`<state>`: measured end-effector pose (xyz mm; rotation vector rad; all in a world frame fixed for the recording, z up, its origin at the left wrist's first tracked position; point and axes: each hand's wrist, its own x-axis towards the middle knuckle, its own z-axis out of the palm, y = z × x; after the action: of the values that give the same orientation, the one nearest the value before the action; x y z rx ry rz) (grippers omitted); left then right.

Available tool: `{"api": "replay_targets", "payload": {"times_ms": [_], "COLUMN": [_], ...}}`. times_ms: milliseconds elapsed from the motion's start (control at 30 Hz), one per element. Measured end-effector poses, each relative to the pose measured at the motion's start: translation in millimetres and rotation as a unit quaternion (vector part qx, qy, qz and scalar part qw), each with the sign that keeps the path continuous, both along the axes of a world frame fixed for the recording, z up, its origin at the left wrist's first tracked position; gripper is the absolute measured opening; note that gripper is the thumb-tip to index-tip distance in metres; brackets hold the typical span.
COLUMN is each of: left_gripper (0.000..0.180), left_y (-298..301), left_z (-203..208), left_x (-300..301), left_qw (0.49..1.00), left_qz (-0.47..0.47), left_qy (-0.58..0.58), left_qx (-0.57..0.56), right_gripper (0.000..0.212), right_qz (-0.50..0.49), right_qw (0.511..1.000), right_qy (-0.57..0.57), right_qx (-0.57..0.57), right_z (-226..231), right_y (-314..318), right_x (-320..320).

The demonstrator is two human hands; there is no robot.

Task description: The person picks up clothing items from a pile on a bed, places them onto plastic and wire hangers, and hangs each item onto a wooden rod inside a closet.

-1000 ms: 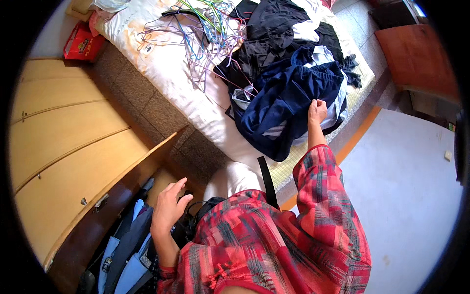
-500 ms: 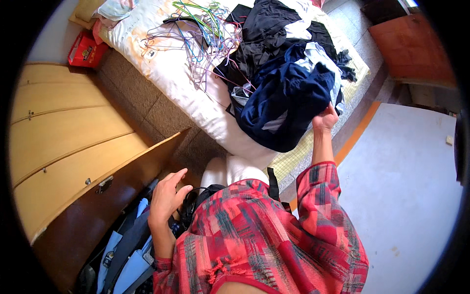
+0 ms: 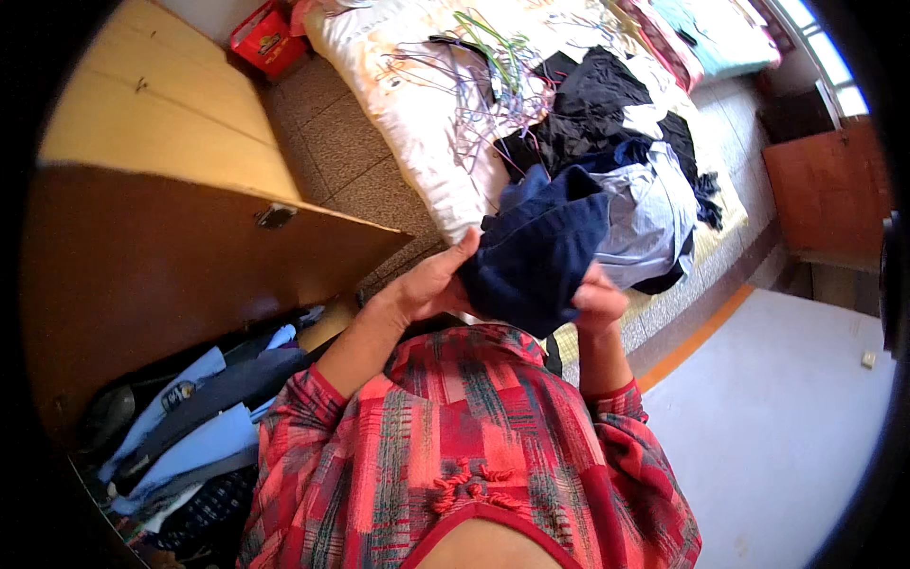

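A dark navy garment, bunched and partly folded over, is lifted between my hands in front of my chest. My left hand grips its left edge, thumb on top and the other fingers hidden behind the cloth. On its right lower side my right hand is closed on the fabric, slightly blurred. What kind of garment it is, I cannot tell. Just beyond lie a light grey-blue shirt and black clothes heaped on the bed. A tangle of coloured wire hangers sits left of that heap.
The bed has a pale patterned cover. At left, an open brown wardrobe door juts toward me, with blue and dark clothes hanging below it. A red bag stands by the far wall. A white panel is at right.
My right hand has drawn the navy garment off the heap toward me. My left hand has risen from beside the wardrobe to grip it. The grey-blue shirt is now more exposed.
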<state>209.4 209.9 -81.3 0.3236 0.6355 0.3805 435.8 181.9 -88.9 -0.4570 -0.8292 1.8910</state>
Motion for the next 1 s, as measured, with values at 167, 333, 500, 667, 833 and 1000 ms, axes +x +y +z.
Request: {"api": "replay_targets", "payload": {"times_ms": [167,333,500,667,833,1000], "left_gripper": [0.038,0.017,0.015,0.015,0.015,0.013], "left_y": [-21.1,-27.9,-49.5,-62.3,-67.7,-70.7], "left_z": [-11.3,22.6,56.8,90.9,103.1,94.1], "left_x": [-28.9,-61.9,-50.3,-59.1,-78.1,-96.7], "left_qw": [0.978,0.779,0.776,0.749,0.702,0.689], "left_qz": [0.103,0.133,-0.032,-0.042,0.066,0.104], "left_qy": [0.074,0.407,0.284,0.213,0.273,0.311], "left_qx": [0.167,0.458,0.563,0.626,0.654,0.646], "right_gripper": [0.018,0.012,0.023,0.025,0.019,0.041], "right_qz": [0.139,0.227,-0.047,0.218,0.191,0.296], "right_qw": [0.903,0.743,0.828,0.829,0.806,0.799], "right_qy": [-0.293,-0.527,-0.407,-0.366,-0.412,-0.522], "right_qx": [0.281,0.344,0.382,0.362,0.381,-0.017], "right_z": [5.2,45.8,60.8,32.3,20.2,35.1], "right_y": [-12.2,-16.0,3.0,9.7,2.8,-9.7], "right_x": [-42.6,-51.9,-68.1,-80.5,-58.5,-29.8]}}
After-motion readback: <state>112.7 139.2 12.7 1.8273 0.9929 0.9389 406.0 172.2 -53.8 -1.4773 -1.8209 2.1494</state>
